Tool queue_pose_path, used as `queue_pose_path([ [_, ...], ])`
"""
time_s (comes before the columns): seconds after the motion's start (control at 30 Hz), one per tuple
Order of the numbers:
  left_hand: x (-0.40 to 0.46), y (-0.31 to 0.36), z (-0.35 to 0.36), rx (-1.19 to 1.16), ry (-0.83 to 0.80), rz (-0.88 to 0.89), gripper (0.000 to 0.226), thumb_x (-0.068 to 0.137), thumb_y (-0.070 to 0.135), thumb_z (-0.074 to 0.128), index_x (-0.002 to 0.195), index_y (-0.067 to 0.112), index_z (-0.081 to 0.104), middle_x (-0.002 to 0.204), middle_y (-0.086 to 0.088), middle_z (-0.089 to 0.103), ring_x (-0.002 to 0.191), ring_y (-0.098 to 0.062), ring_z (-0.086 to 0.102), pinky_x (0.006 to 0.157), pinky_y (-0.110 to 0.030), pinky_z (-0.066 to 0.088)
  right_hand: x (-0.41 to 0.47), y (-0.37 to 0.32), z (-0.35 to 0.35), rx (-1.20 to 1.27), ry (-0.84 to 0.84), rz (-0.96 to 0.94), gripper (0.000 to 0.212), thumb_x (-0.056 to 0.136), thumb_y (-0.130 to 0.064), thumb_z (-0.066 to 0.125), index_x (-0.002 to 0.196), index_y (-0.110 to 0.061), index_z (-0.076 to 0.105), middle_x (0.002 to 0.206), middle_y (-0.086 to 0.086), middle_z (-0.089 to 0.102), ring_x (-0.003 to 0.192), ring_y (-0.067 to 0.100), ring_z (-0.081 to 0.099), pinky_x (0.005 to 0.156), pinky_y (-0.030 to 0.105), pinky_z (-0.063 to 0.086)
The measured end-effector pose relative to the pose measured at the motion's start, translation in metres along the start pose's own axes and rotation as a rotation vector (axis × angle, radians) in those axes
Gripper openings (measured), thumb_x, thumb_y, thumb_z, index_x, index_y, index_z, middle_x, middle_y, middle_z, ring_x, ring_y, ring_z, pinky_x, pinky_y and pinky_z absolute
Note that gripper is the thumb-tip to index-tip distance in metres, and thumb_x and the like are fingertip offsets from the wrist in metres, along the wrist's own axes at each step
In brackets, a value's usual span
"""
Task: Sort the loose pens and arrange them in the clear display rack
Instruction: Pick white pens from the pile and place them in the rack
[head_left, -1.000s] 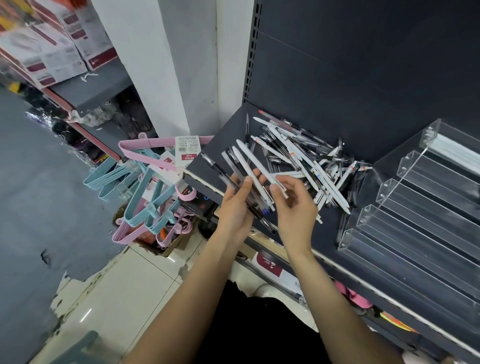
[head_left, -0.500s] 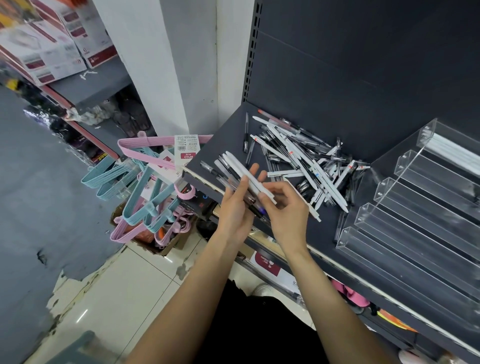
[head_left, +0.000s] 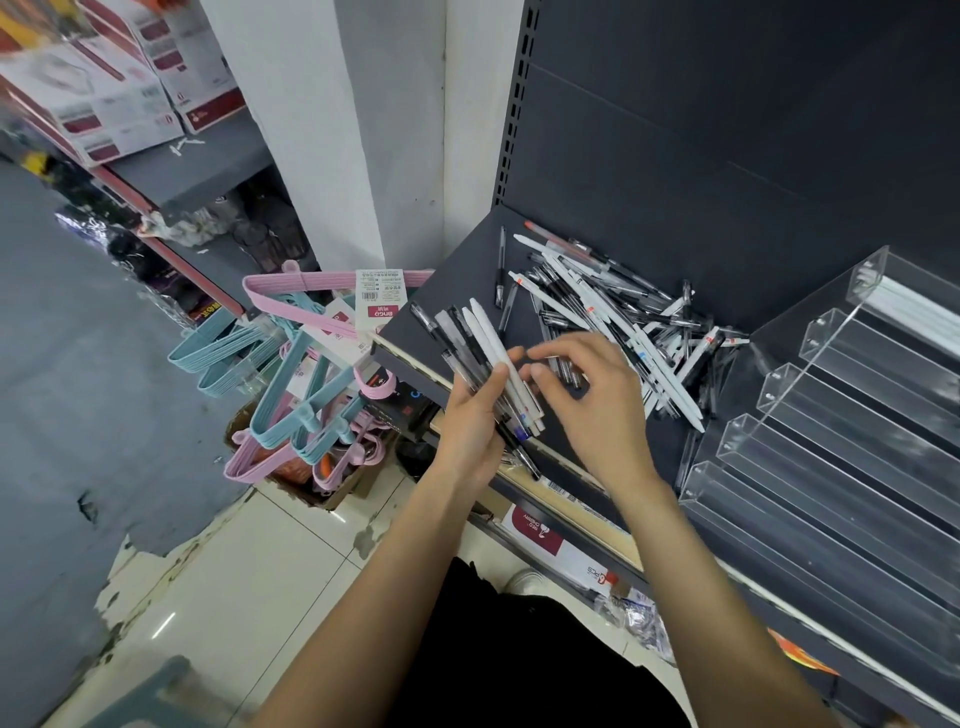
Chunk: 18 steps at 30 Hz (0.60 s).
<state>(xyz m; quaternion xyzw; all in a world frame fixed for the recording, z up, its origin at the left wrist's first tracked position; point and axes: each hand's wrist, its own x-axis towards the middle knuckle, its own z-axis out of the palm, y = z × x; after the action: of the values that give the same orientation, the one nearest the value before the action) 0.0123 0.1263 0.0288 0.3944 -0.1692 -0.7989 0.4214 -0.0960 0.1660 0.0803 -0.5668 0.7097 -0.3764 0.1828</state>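
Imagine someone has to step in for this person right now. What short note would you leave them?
Left hand grips a bundle of pens, white and clear ones mixed.
Right hand reaches over the shelf beside the bundle; whether it holds a pen is unclear.
Loose pile lies on the dark shelf.
Clear rack: top tier holds white pens, lower tiers look unfilled.
Left: sort the pile and fill the tiers.

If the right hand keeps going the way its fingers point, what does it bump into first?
Probably the bundle of pens held in the left hand. The right hand points left, its fingertips nearly touching the white pen there; depth is unclear.
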Motion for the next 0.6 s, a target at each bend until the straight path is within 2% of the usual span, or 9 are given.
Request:
queue_pose_path([
  [0.13,-0.003,-0.003,0.003,0.146,-0.045,0.057,0.034,0.099,0.004,0.043,0.133,0.001,0.046,0.097,-0.005,0.067,0.081,-0.011,0.066,0.068,-0.024,0.054,0.041,-0.021,0.011,-0.135,-0.179,-0.127,0.017,0.087,-0.027,0.065,0.103,-0.023,0.070,0.106,-0.006,0.056,0.109,0.013,0.042,0.086,0.018,0.034],
  [0.2,-0.005,-0.004,0.004,0.184,-0.062,0.065,0.033,0.099,0.001,0.042,0.131,0.000,0.046,0.093,-0.002,0.069,0.079,-0.009,0.068,0.068,-0.022,0.055,0.060,-0.028,0.022,-0.234,-0.265,-0.187,0.028,0.087,-0.033,0.063,0.113,-0.023,0.067,0.111,-0.002,0.053,0.111,0.016,0.039,0.089,0.022,0.033],
  [0.3,-0.007,-0.005,0.007,0.234,-0.093,0.077,0.026,0.099,0.003,0.044,0.123,0.006,0.053,0.090,-0.001,0.072,0.084,-0.013,0.069,0.085,-0.034,0.055,0.086,-0.032,0.034,-0.325,-0.376,-0.166,0.038,0.090,-0.043,0.056,0.123,-0.023,0.061,0.118,0.003,0.049,0.116,0.020,0.035,0.095,0.029,0.034],
  [0.37,-0.007,-0.005,0.007,0.248,-0.087,0.071,0.024,0.100,0.004,0.044,0.119,0.010,0.056,0.094,-0.005,0.070,0.085,-0.016,0.068,0.093,-0.040,0.052,0.099,-0.033,0.037,-0.324,-0.439,-0.126,0.034,0.090,-0.043,0.057,0.117,-0.024,0.065,0.116,0.004,0.050,0.118,0.022,0.035,0.096,0.029,0.030],
  [0.43,-0.007,-0.006,0.006,0.248,-0.069,0.049,0.028,0.100,0.004,0.043,0.126,0.009,0.053,0.099,-0.005,0.070,0.086,-0.014,0.068,0.090,-0.036,0.054,0.106,-0.033,0.036,-0.228,-0.476,-0.102,0.024,0.086,-0.041,0.063,0.104,-0.026,0.069,0.108,0.000,0.052,0.114,0.020,0.041,0.094,0.030,0.033],
  [0.47,-0.007,-0.007,0.005,0.243,-0.063,0.036,0.030,0.100,0.005,0.043,0.129,0.007,0.051,0.101,-0.005,0.070,0.087,-0.013,0.068,0.087,-0.033,0.055,0.109,-0.033,0.035,-0.146,-0.467,-0.100,0.020,0.085,-0.040,0.065,0.098,-0.026,0.068,0.102,-0.004,0.054,0.108,0.015,0.047,0.090,0.029,0.037],
  [0.53,-0.008,-0.011,0.004,0.215,-0.047,0.001,0.034,0.100,0.007,0.043,0.133,0.003,0.047,0.103,-0.005,0.070,0.087,-0.011,0.069,0.079,-0.027,0.056,0.113,-0.036,0.030,0.040,-0.382,-0.075,0.014,0.086,-0.032,0.066,0.093,-0.021,0.065,0.086,-0.011,0.058,0.083,-0.003,0.052,0.074,0.017,0.039],
  [0.6,-0.010,-0.014,0.003,0.157,-0.018,-0.036,0.036,0.100,0.007,0.043,0.136,0.003,0.045,0.103,-0.006,0.069,0.086,-0.013,0.069,0.075,-0.026,0.056,0.115,-0.040,0.021,0.201,-0.234,-0.028,0.010,0.087,-0.023,0.066,0.093,-0.016,0.062,0.079,-0.013,0.057,0.071,-0.004,0.051,0.068,0.014,0.041],
])
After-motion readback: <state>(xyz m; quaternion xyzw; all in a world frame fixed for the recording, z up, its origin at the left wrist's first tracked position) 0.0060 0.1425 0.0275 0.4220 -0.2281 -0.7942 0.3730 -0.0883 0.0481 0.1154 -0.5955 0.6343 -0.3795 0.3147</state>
